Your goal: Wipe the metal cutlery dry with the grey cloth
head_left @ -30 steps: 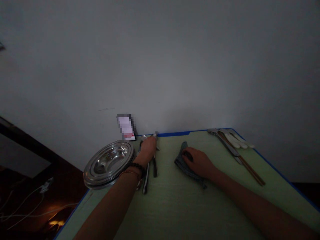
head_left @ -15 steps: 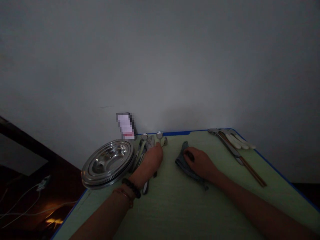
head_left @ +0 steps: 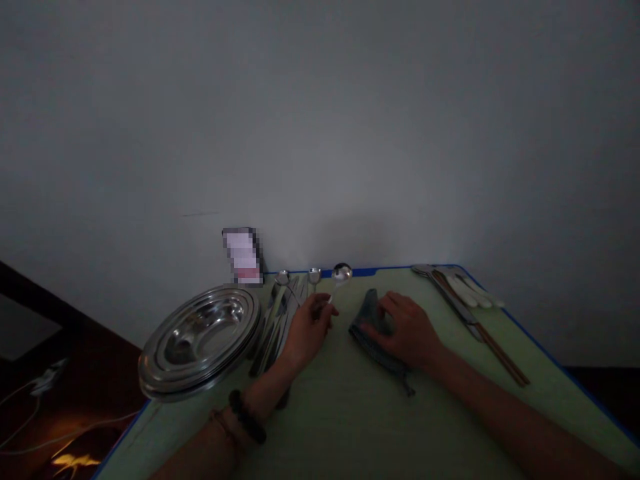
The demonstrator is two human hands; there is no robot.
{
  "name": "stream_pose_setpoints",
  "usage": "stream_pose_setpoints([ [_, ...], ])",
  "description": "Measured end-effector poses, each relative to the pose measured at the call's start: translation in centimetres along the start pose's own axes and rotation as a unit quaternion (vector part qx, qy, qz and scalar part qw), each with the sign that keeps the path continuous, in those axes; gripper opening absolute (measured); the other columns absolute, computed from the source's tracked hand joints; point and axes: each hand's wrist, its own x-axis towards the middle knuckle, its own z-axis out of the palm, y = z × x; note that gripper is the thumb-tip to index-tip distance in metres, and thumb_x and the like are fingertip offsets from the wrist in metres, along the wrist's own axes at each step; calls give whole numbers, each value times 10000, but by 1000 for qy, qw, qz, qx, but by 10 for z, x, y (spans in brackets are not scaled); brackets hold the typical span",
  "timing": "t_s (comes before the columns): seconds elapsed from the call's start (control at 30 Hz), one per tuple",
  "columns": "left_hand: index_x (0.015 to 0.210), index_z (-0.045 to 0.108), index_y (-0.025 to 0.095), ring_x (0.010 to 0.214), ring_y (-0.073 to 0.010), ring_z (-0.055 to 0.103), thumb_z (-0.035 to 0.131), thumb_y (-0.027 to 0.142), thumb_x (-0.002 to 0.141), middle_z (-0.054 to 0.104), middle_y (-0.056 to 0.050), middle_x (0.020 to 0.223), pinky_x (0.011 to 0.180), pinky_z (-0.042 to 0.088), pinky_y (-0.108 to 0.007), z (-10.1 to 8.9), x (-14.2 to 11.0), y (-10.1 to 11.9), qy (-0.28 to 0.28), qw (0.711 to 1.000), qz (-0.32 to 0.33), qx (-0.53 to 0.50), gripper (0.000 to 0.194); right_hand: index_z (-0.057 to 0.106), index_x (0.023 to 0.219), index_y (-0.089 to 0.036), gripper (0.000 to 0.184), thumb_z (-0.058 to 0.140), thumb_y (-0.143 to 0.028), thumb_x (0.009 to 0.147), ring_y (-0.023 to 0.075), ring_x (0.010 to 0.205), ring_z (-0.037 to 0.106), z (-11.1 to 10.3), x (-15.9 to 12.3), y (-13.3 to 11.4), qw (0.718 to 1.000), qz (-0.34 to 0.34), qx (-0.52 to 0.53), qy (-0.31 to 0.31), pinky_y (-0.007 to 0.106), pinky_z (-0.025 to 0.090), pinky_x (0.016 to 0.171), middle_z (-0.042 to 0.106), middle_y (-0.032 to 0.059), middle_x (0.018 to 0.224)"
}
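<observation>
From the left hand (head_left: 306, 331) juts a metal spoon (head_left: 342, 274).

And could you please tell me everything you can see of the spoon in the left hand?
The spoon has a shiny, rounded bowl that looks like silvery metal with dark reflections, and a slim, pale handle. It is tilted, bowl end away from the person, handle running down into the fingers of the left hand, which hide its lower part. In this view, the bowl overlaps the table's blue far edge.
</observation>
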Motion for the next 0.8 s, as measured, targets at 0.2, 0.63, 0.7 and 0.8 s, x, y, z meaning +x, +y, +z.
stream_pose_setpoints([
  [0.2, 876, 447, 178, 348, -89, 444, 433, 431, 799, 511, 67, 542, 333, 342, -194, 3, 3, -7, -21, 992, -96, -79, 264, 535, 861, -176, 305, 577, -402, 662, 235, 852, 518, 4, -2, -5, 990, 0, 30, -138, 377, 386, 787, 584, 86, 900],
  [0.63, 936, 517, 195, 595, -144, 485, 334, 353, 876, 517, 23, 657, 534, 332, -239, 0, 1, -16, -58, 997, -20, 55, 249, 575, 674, -213, 106, 503, -246, 603, 187, 719, 507, 18, 4, 34, 774, 389, 484, 121, 300, 401, 664, 587, -5, 680],
  [0.7, 930, 521, 200, 601, -147, 483, 328, 354, 879, 517, 22, 659, 532, 326, -238, -1, 0, -14, -63, 996, -13, 65, 252, 582, 667, -227, 114, 526, -230, 568, 189, 719, 527, 20, 6, 36, 712, 376, 581, 117, 315, 412, 687, 600, -14, 665],
  [0.8, 909, 524, 202, 623, -145, 480, 336, 351, 881, 519, 20, 679, 554, 334, -238, -1, -1, -13, -57, 996, 4, 70, 242, 585, 638, -229, 94, 569, -274, 557, 196, 723, 553, 18, 11, 35, 651, 378, 649, 108, 337, 429, 717, 611, -15, 640],
])
